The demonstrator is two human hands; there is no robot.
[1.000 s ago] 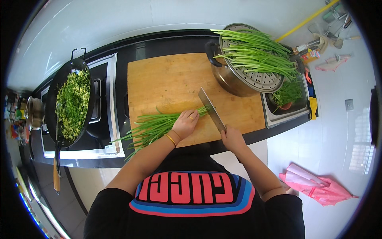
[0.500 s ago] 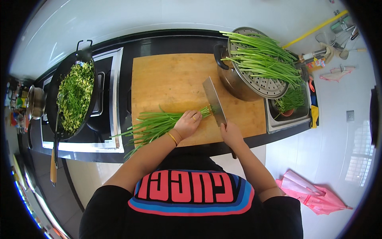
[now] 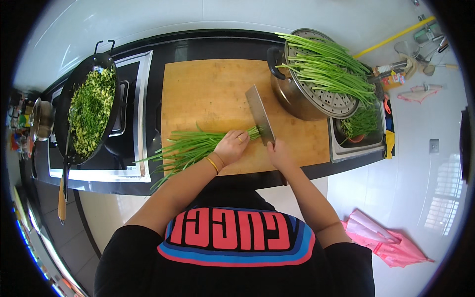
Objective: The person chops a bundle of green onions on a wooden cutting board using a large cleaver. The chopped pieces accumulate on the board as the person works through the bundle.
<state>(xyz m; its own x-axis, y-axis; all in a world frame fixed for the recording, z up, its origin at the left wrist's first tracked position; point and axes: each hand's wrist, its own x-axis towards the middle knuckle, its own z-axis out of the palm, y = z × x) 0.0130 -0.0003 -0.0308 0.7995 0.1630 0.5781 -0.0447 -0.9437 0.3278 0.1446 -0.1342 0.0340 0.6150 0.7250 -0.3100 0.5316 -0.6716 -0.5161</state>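
My left hand [image 3: 232, 147] is closed over a bunch of green garlic chives [image 3: 190, 148], pressing it near its cut end onto the wooden cutting board [image 3: 213, 94]. The loose leaf ends fan out to the left, past the board's edge. In my right hand [image 3: 282, 154] is a cleaver [image 3: 260, 114] with a wide grey blade, angled away from me. Its blade stands right at the chives' cut end, just right of my left fingers. Whether the edge touches the board I cannot tell.
Left, a black wok [image 3: 63, 106] holds chopped greens and yellow bits on the stove, beside a small metal pan [image 3: 43, 119]. Behind right, a large pot [image 3: 292, 101] carries a perforated steamer tray [image 3: 341, 105] with more chives [image 3: 329, 74]. A sink [image 3: 341, 152] lies beyond.
The cleaver has shifted slightly left, up against the chives' cut end. My left hand keeps its place on the bunch. The whole view has moved a little.
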